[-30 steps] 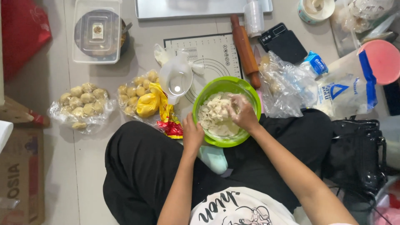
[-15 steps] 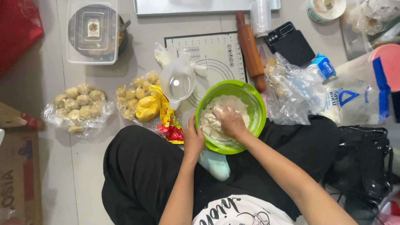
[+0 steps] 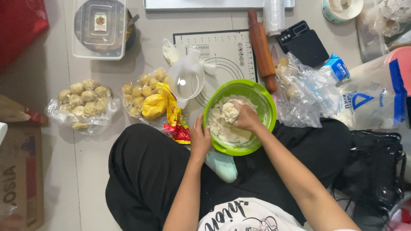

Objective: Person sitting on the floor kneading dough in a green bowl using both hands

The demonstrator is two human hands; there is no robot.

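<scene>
A green bowl (image 3: 265, 102) of pale crumbly dough (image 3: 222, 128) rests on my lap over my black trousers. My right hand (image 3: 246, 116) is inside the bowl, closed around a lump of dough (image 3: 229, 112). Gripping the bowl's near left rim is my left hand (image 3: 200, 139). A pale mint object (image 3: 222, 166) lies on my leg just below the bowl.
On the floor ahead lie a baking mat (image 3: 222, 51), a wooden rolling pin (image 3: 262, 49), a clear measuring jug (image 3: 185, 80), two plastic sheets of dough balls (image 3: 83, 102) (image 3: 143, 92), a yellow packet (image 3: 155, 106), a flour bag (image 3: 372, 100), a black scale (image 3: 303, 42) and a lidded container (image 3: 99, 28).
My right hand has moved across the bowl while working the dough and now clutches a lump of it. My left hand stays on the rim.
</scene>
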